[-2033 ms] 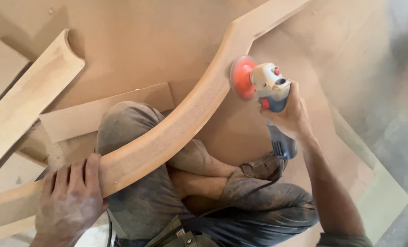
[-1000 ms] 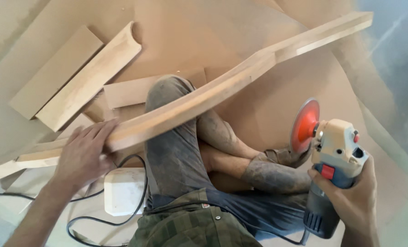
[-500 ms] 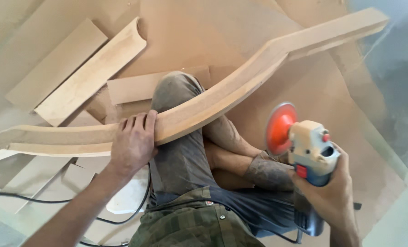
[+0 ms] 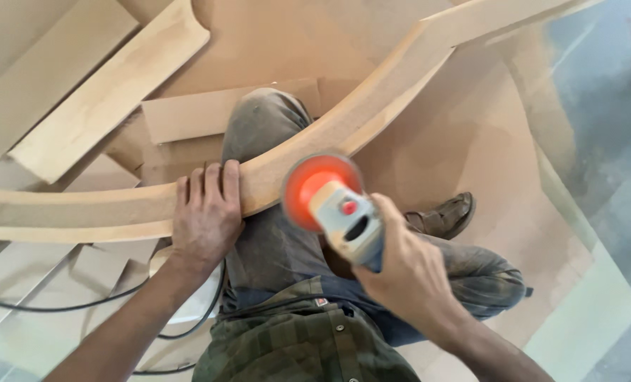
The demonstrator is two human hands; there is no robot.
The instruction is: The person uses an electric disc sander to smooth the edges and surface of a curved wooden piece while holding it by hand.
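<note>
Floor [image 4: 471, 134] covered in tan sheet board carries all items, and the seated person's legs lie across it.

Curved wooden rail [image 4: 343, 120]: long, pale tan piece with an S-shaped sweep. It runs from the left edge of the view, across the person's raised knee, and up to the top right corner. Its upper face is smooth and matte; the edge toward the person is slightly rounded. The straight upper section meets the curve at a visible angled joint.

Straight moulding [image 4: 110, 88]: lighter wood with a concave end, lying diagonally on the floor at the upper left, apart from the rail. A flat board offcut [image 4: 188, 113] lies between it and the knee.

Left hand [image 4: 205, 212]: palm down, fingers draped over the rail's upper face, pressing it against the knee.

Right hand [image 4: 400, 265]: wrapped around the body of a disc sander [image 4: 336, 205]. The orange disc [image 4: 312, 184] is blurred and sits at the rail's near edge, just right of the left hand; contact cannot be confirmed.

Black power cord [image 4: 82, 304] trails across the floor at the lower left.
</note>
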